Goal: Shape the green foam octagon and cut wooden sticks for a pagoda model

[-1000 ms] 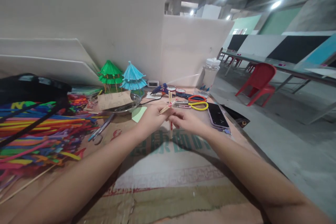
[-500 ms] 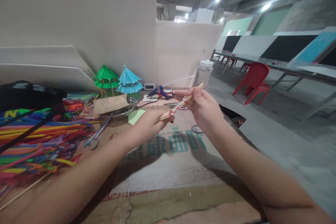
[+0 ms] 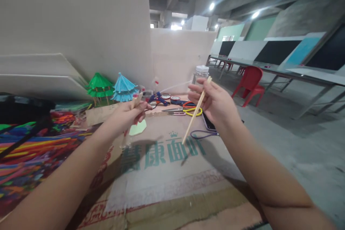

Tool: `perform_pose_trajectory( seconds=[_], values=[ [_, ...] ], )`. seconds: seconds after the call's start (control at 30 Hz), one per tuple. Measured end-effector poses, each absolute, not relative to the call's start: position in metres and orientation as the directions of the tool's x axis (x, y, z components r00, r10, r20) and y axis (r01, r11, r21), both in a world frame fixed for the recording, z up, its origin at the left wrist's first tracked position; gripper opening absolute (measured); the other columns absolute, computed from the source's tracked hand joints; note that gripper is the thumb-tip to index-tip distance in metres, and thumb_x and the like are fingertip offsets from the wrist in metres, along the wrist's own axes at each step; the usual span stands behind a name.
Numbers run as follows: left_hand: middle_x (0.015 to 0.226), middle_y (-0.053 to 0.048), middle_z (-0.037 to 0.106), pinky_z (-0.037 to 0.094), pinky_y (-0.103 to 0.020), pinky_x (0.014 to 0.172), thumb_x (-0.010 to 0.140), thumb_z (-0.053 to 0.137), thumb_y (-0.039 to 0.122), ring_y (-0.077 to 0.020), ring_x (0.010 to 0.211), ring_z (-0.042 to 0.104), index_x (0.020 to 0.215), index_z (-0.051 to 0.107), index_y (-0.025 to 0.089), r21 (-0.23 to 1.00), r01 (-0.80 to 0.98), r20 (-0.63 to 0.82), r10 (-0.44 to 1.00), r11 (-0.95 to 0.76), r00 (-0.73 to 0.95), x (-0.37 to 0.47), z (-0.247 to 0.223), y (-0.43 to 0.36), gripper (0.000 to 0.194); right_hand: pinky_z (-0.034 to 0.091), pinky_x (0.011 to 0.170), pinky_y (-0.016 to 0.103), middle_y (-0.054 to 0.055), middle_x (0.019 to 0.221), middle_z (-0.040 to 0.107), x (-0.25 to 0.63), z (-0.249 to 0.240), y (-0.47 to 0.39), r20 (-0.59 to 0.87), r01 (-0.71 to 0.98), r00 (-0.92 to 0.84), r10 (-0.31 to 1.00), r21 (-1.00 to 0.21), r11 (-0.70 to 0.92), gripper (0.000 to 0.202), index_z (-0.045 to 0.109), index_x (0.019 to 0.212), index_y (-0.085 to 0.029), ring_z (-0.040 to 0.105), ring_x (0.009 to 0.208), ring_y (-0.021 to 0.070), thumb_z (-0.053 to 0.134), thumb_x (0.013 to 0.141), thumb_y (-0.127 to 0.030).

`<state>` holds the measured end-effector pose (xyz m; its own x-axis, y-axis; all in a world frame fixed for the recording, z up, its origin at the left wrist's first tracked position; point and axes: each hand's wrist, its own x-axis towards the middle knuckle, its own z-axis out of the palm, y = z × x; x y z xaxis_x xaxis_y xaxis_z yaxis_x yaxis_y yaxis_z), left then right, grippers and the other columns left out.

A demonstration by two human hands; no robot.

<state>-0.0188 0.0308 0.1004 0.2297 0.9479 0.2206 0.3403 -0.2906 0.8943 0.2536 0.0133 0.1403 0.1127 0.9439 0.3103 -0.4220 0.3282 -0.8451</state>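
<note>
The right hand [image 3: 215,102] pinches pale sticks [image 3: 195,115] between thumb and forefinger, its other fingers loosely spread; the sticks slant down, their lower end just above the green lettering on the cardboard [image 3: 161,187]. The left hand [image 3: 132,113] has its fingers curled around a second bunch [image 3: 137,100], while a blurred clear wrapper [image 3: 125,138] hangs beneath it. Between and beyond the hands lie scissors [image 3: 198,111] with a yellow handle loop and a glue gun [image 3: 159,97]. The right hand partly covers the bottle [image 3: 202,70] and the phone [image 3: 208,120], with a purple cord [image 3: 201,136] beside it. A pale green paper [image 3: 138,127] lies just beside the left hand; behind stand a green paper umbrella [image 3: 99,84] and a blue one [image 3: 124,86]. Colourful fuzzy strips [image 3: 35,151] crowd the far left, near a black bag [image 3: 24,111], and a red chair [image 3: 249,81] stands off to the right
</note>
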Motion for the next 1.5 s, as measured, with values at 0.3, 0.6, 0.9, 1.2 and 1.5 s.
perform_pose_trajectory(
  seconds=[0.3,0.6,0.9,1.2,1.5],
  values=[
    [0.051,0.004,0.05,0.024,-0.019,0.044,0.09,0.06,0.057,-0.0081,0.045,0.037,0.097,0.065,0.016,0.978,0.127,0.085,0.876,-0.163,0.475,-0.002,0.09,0.022,0.042,0.06,0.075,0.031,0.004,0.088,0.077,0.235,0.124,0.012,0.242,-0.386,-0.081,0.967,-0.902,0.193,0.019,0.063,0.093,-0.02,0.073,0.074,0.0142,0.072,0.087,-0.035],
    [0.047,0.007,0.042,0.022,-0.021,0.043,0.089,0.06,0.061,-0.0079,0.041,0.032,0.094,0.063,0.016,0.974,0.132,0.065,0.787,-0.183,0.613,0.013,0.087,0.013,0.046,0.016,0.044,0.023,-0.012,0.056,0.028,0.22,0.107,0.006,0.329,-0.208,-0.256,0.909,-0.937,0.281,0.051,0.068,0.104,-0.016,0.02,0.045,0.0046,0.078,0.076,-0.058],
    [0.073,0.003,0.053,0.015,-0.02,0.038,0.092,0.049,0.07,-0.0028,0.038,0.023,0.088,0.051,0.02,0.966,-0.055,0.252,0.858,-0.255,0.448,0.023,0.084,0.009,0.051,0.023,0.045,0.023,-0.009,0.057,0.037,0.22,0.11,0.001,0.417,-0.132,-0.167,0.893,-0.907,0.399,0.033,0.068,0.1,-0.018,0.029,0.046,0.0071,0.066,0.087,-0.049],
    [0.069,0.0,0.055,0.033,-0.024,0.051,0.098,0.037,0.063,-0.0124,0.058,0.045,0.08,0.057,0.018,0.825,0.315,0.226,0.785,-0.469,0.576,0.027,0.086,-0.002,0.052,0.023,0.041,0.022,-0.007,0.052,0.045,0.213,0.108,-0.006,0.372,-0.015,-0.236,0.898,-0.925,0.38,0.032,0.069,0.086,-0.018,0.033,0.043,0.0068,0.067,0.086,-0.049],
    [0.064,0.003,0.043,0.032,-0.025,0.054,0.099,0.037,0.049,-0.0145,0.057,0.038,0.092,0.062,0.018,0.756,0.428,0.282,0.837,-0.495,0.469,0.023,0.079,0.004,0.04,0.017,0.04,0.021,-0.012,0.049,0.03,0.235,0.129,0.002,0.393,-0.327,0.055,0.918,-0.861,0.389,0.047,0.068,0.091,-0.02,0.02,0.041,0.0044,0.084,0.068,-0.058]
  ],
)
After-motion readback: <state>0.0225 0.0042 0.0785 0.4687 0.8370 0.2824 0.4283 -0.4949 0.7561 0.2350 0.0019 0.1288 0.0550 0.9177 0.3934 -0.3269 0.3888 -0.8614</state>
